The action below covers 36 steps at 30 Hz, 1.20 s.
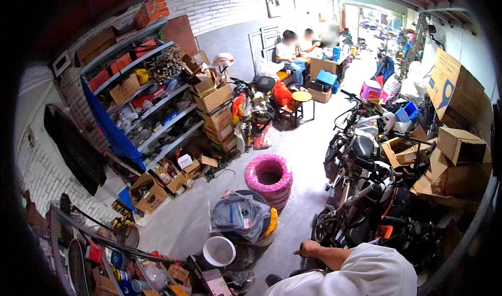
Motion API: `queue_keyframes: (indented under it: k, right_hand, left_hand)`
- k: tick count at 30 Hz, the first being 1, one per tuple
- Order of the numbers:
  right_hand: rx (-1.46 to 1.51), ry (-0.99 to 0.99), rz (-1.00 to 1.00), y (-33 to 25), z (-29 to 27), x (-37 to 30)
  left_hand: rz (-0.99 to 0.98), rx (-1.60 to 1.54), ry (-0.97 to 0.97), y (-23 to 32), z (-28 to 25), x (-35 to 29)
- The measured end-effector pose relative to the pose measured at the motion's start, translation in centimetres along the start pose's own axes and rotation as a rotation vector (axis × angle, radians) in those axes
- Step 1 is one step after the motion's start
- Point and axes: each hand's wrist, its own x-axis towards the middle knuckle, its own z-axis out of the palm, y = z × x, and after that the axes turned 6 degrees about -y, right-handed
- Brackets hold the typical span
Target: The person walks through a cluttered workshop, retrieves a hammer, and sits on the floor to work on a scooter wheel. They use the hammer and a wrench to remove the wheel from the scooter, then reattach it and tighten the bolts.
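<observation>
At the lower edge, a lit phone (215,282) is tilted up. A sliver of my left hand (232,292) shows at its side, gripping it; the rest is cut off by the frame. My right forearm comes out of a loose white sleeve (374,270) and points left. My right hand (309,248) is bent in at its end, with one fingertip sticking out. Its other fingers are hidden underneath, and so is anything in them. Beyond the phone stands a white bucket (219,251). Clear plastic packages (235,214) lie on a stack of tyres behind it.
Pink-wrapped tyres (269,175) stand mid-floor. Motorcycles (361,154) and cardboard boxes (460,154) crowd the right. A loaded shelf (157,99) lines the left wall, with a parts rack (110,264) nearer. Several people (289,52) sit by a desk (327,65) at the back.
</observation>
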Motion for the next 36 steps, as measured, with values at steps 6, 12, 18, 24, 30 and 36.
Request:
queue_keyframes:
  k: [6, 12, 18, 24, 30, 36]
  right_hand:
    - [0.232, 0.121, -0.008, -2.1, -4.4, -2.9]
    - [0.600, 0.262, 0.174, 1.9, -6.2, -0.2]
    - [1.519, 0.169, 0.256, 6.7, -10.0, 6.0]
    - [1.931, -0.077, -0.100, 8.0, -23.0, 11.5]
    - [2.109, 0.025, -0.159, 8.7, -39.3, 7.1]
    - [2.309, 0.244, -0.197, 14.3, -43.6, 7.2]
  left_hand:
    - [-0.026, 0.057, -0.084, 1.1, 1.6, 3.8]
    - [-0.040, 0.149, -0.207, 2.5, 6.8, 9.2]
    - [-0.161, 0.210, -0.270, 1.6, 16.4, 19.5]
    - [-0.283, 0.185, -0.208, 1.2, 34.4, 28.2]
    - [-0.352, 0.593, -0.712, 3.7, 52.3, 36.3]
    - [-0.384, 0.652, -0.841, 2.5, 66.0, 40.0]
